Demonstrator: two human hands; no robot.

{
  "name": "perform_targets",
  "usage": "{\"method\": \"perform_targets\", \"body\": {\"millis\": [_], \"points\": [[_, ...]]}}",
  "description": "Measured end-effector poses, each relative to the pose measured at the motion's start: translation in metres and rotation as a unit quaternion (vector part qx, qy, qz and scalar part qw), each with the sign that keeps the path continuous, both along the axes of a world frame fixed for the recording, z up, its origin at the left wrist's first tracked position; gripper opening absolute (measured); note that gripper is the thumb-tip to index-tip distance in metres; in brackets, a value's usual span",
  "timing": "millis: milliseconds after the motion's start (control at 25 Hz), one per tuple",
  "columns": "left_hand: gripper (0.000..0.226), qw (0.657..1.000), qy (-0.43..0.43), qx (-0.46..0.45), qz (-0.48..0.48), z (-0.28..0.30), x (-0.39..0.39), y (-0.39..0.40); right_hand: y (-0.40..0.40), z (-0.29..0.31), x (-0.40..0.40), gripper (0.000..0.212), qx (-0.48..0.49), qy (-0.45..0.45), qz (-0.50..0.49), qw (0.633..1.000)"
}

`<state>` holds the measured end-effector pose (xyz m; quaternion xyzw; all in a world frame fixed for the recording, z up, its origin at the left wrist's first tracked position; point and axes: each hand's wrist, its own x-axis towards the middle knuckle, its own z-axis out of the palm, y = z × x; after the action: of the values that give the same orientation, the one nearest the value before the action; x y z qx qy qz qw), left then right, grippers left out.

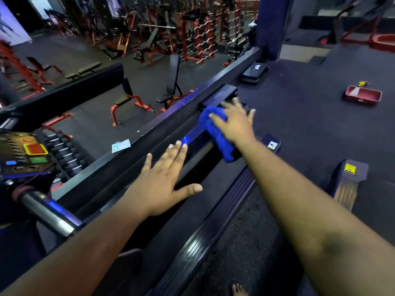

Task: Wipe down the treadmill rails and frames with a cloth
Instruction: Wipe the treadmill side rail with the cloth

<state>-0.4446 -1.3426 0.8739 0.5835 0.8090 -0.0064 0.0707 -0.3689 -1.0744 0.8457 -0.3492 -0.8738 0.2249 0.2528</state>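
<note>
**Cloth on far end of treadmill rail, both hands flat**

R hand (234, 121), centre-right of frame: fingers straight & spread, palm down, pressing the blue cloth (215, 133) onto the far end of the treadmill side rail (192, 144). Not clenched, just flat on top; fingertips reach past the cloth toward the black end cap (220, 96). Cloth is bunched, draped over the rail, with a tail hanging toward lower right under the wrist.

L hand (164, 180), centre of frame: open too, fingers straight & close together, thumb out to the right. Palm rests on the same rail nearer the camera, holds nothing. Hands are apart, w/ a short lit-blue stretch of rail between them.

Ribbed rail (213, 227) on the other side of the belt runs lower centre to centre-right.

Labels: yellow warning sticker (272, 144) on that rail's end cap & a second yellow sticker (350, 168) on the next machine, right edge; text too small to read. Console (23, 154), left edge: red pad w/ yellow border, green & blue buttons, lettering blurred. White logo on the black step platform (255, 69), upper centre-right, unreadable.

Red tray (363, 96) on floor, upper right. Bare toes (239, 290) at bottom edge.
</note>
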Motion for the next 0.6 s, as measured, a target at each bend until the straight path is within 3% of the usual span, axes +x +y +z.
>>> {"method": "perform_targets", "body": {"millis": [80, 160, 280, 400, 520, 600], "points": [[0.104, 1.0, 0.005, -0.005, 0.001, -0.001, 0.0, 0.0, 0.013, 0.005, -0.007, 0.046, -0.075, 0.014, -0.083, 0.994], [0.105, 1.0, 0.003, -0.003, 0.002, -0.002, 0.0, -0.001, -0.028, -0.002, -0.01, 0.052, -0.087, 0.042, -0.095, 0.991], [0.108, 1.0, -0.003, 0.005, 0.007, -0.002, -0.002, -0.001, -0.092, -0.019, 0.009, 0.059, -0.032, 0.074, 0.043, 0.996], [0.106, 1.0, -0.007, 0.007, 0.005, -0.003, -0.001, -0.002, -0.041, -0.013, 0.012, 0.051, 0.038, 0.019, 0.099, 0.994], [0.105, 1.0, 0.009, 0.006, 0.009, -0.003, 0.002, -0.003, 0.031, 0.0, 0.003, 0.048, -0.044, 0.002, -0.052, 0.998], [0.105, 1.0, 0.015, 0.008, 0.013, -0.002, 0.003, -0.003, 0.016, -0.002, -0.003, 0.054, -0.147, 0.102, -0.13, 0.975]]}}
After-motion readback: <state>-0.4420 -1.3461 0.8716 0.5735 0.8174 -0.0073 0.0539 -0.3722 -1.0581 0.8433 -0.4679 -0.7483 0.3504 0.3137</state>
